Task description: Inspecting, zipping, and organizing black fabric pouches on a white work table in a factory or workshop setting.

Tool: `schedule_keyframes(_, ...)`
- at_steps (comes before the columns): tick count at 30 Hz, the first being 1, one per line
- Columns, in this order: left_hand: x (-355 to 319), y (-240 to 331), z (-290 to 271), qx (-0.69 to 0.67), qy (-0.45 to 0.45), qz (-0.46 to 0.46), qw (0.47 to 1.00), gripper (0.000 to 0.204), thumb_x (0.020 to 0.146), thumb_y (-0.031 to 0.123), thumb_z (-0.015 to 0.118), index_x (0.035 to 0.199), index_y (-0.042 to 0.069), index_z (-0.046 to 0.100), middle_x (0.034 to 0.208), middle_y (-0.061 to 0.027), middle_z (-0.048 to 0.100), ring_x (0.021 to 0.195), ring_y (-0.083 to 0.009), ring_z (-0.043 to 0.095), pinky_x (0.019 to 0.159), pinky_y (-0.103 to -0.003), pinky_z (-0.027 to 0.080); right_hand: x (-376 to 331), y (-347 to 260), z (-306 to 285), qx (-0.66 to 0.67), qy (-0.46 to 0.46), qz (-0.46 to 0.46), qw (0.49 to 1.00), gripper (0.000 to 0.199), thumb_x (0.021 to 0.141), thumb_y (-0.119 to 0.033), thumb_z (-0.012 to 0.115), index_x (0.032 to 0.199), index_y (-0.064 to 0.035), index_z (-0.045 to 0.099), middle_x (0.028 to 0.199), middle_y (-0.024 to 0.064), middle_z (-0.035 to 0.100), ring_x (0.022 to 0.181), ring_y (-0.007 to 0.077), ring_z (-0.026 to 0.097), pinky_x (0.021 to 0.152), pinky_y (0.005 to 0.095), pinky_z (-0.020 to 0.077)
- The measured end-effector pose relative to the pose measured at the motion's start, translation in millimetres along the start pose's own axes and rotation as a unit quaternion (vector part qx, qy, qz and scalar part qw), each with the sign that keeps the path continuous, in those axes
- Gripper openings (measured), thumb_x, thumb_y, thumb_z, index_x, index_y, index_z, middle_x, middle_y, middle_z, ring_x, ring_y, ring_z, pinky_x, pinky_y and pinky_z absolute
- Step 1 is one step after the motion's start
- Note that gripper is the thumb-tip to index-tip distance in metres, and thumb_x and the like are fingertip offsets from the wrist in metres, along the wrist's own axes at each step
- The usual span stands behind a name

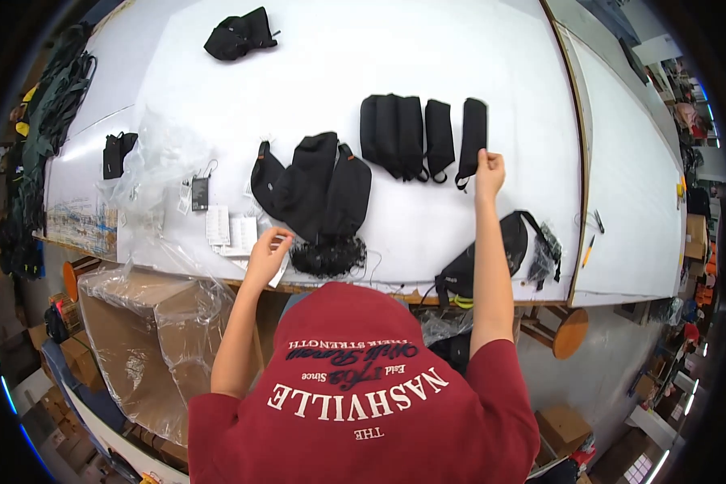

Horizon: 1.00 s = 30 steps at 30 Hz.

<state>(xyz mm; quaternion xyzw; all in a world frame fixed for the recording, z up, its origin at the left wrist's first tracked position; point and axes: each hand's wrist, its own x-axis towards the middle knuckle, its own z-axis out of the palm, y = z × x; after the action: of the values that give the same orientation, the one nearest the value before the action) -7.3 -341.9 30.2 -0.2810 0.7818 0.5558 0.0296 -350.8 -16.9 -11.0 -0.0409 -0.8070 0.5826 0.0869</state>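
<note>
My right hand (490, 174) is closed on the lower right edge of a narrow black pouch (474, 129), which has a small loop at its bottom end. To its left, a second narrow black pouch (440, 137) and a group of similar black pouches (391, 135) lie side by side. My left hand (270, 252) has its fingers drawn together beside a tangled heap of black cords (328, 256). What it pinches, if anything, is too small to make out. White paper sheets (232, 232) lie left of it. Just beyond the cords rests a black backpack (315, 185).
Clear plastic bags (161, 173) and a black tag (200, 194) are at the left. A black bag (500, 250) lies by the near edge at right. Another black bag (240, 34) sits far back. A pen (589, 252) lies on the right-hand table. A plastic-lined carton (149, 347) stands below left.
</note>
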Motion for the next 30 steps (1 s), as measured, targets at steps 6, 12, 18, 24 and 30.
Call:
schedule_keyframes(6,67,38,-39,-0.096,0.012,0.026,0.995,0.014,0.092,0.014,0.058,0.094,0.001,0.061,0.084,-0.0052,0.062,0.081,-0.0122,0.06,0.075,-0.026,0.047,5,20,50,-0.238,-0.146,0.033,0.96,0.035,0.088,-0.035,0.063,0.09,-0.0001,0.061,0.082,0.016,0.064,0.081,0.0255,0.062,0.076,0.0329,0.0478)
schedule_keyframes(12,275,39,-103,0.09,0.212,0.085,0.969,0.029,0.083,0.029,0.069,0.104,0.01,0.062,0.106,-0.0127,0.06,0.103,-0.024,0.053,0.088,-0.035,0.044,7,6,8,-0.135,-0.217,0.226,0.94,0.037,0.094,-0.034,0.057,0.112,-0.002,0.056,0.1,0.0113,0.062,0.094,0.018,0.059,0.08,0.0291,0.047)
schedule_keyframes(18,468,80,-148,0.308,0.331,0.023,0.892,0.096,0.063,0.063,0.073,0.144,0.036,0.029,0.153,-0.0255,0.0,0.136,-0.0548,0.006,0.098,-0.075,0.013,-6,11,-10,-0.095,-0.186,0.279,0.937,0.05,0.099,-0.047,0.037,0.127,-0.0064,0.048,0.118,0.0093,0.056,0.103,0.0184,0.057,0.084,0.0321,0.0479)
schedule_keyframes(24,533,61,-144,0.434,0.314,-0.034,0.844,0.086,0.07,0.049,0.07,0.143,0.024,0.032,0.147,-0.0273,0.023,0.124,-0.0505,0.036,0.093,-0.069,0.03,-19,18,-14,-0.099,-0.146,0.283,0.943,0.054,0.1,-0.049,0.031,0.131,-0.0074,0.045,0.121,0.0091,0.055,0.105,0.0206,0.058,0.086,0.0327,0.0478)
schedule_keyframes(30,463,61,-144,0.323,0.328,0.112,0.881,0.044,0.077,0.01,0.063,0.12,0.013,0.054,0.12,-0.0089,0.059,0.1,-0.0333,0.057,0.084,-0.043,0.047,-30,15,-25,-0.135,-0.099,0.268,0.949,0.052,0.1,-0.048,0.033,0.132,-0.0086,0.044,0.124,0.0115,0.054,0.108,0.0227,0.056,0.093,0.0369,0.042)
